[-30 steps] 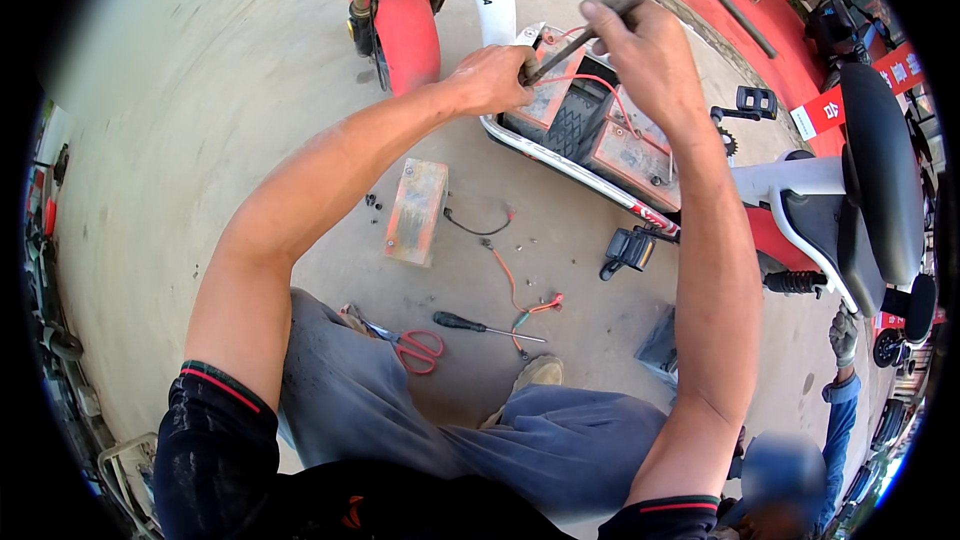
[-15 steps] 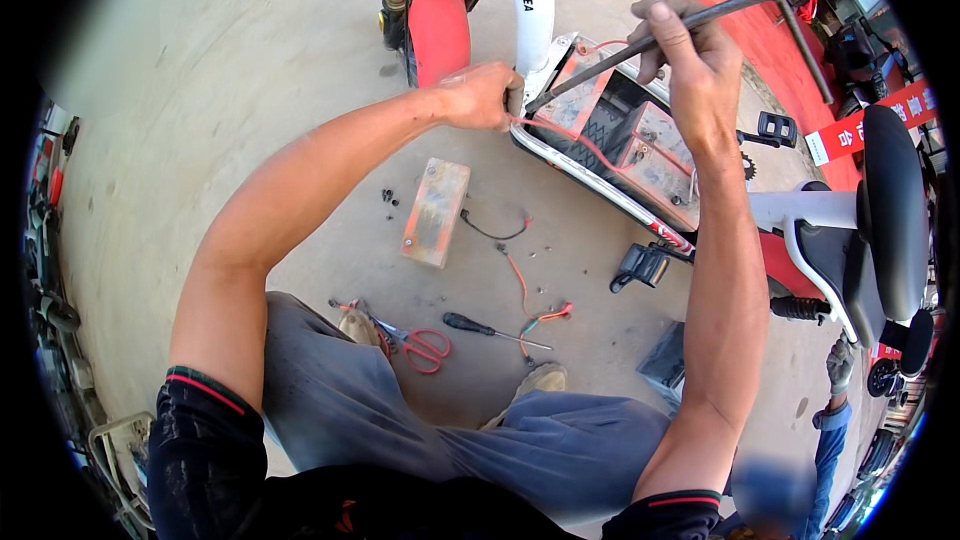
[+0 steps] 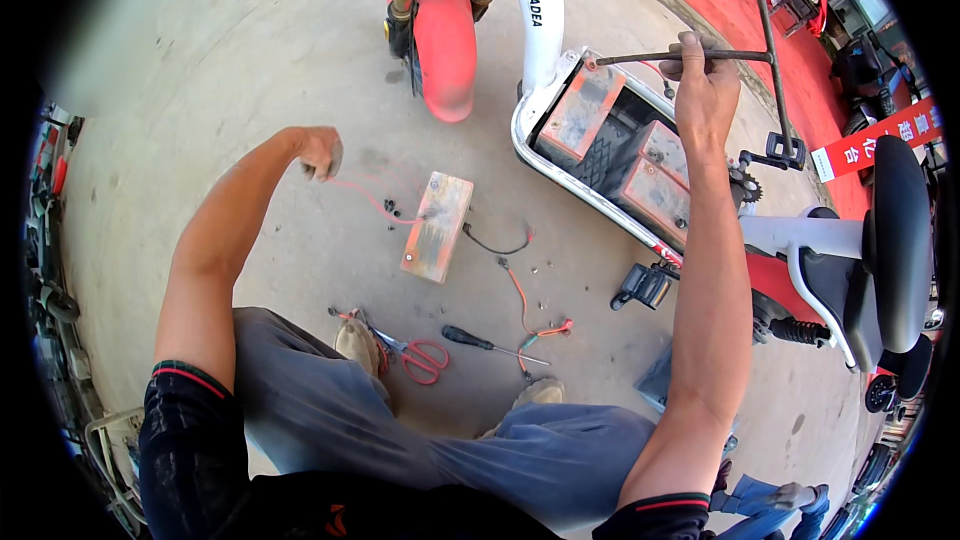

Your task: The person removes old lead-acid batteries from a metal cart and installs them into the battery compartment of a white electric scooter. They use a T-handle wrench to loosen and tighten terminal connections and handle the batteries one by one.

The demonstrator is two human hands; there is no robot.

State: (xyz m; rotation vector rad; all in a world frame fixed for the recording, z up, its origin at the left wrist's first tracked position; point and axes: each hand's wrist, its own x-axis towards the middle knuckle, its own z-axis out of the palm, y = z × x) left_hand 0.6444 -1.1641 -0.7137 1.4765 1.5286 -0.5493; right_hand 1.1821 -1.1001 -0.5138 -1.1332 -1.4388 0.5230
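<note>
Out over the floor at left, my left hand (image 3: 320,152) is closed on one end of a red wire (image 3: 375,202). The wire trails past the near end of a grimy grey-and-orange battery (image 3: 438,228) lying on the concrete. My right hand (image 3: 707,90) grips a dark T-handle wrench (image 3: 640,57) by its shaft. Its tip is at the upper corner of a battery (image 3: 582,110) inside the open floor compartment (image 3: 530,155) of a white-and-red electric bike. Another battery (image 3: 655,183) sits farther back in that compartment.
Near my feet lie red-handled scissors (image 3: 425,361), a screwdriver (image 3: 470,338), an orange wire (image 3: 518,290) and a short black wire (image 3: 497,245). The bike's pedal (image 3: 643,285) juts out at right. Another person's gloved hand (image 3: 793,496) shows at lower right.
My left hand has swung left, away from the compartment, carrying the red wire out of it. The wrench shaft has levelled, its tip now on the battery's corner. The other person's hand has moved down.
</note>
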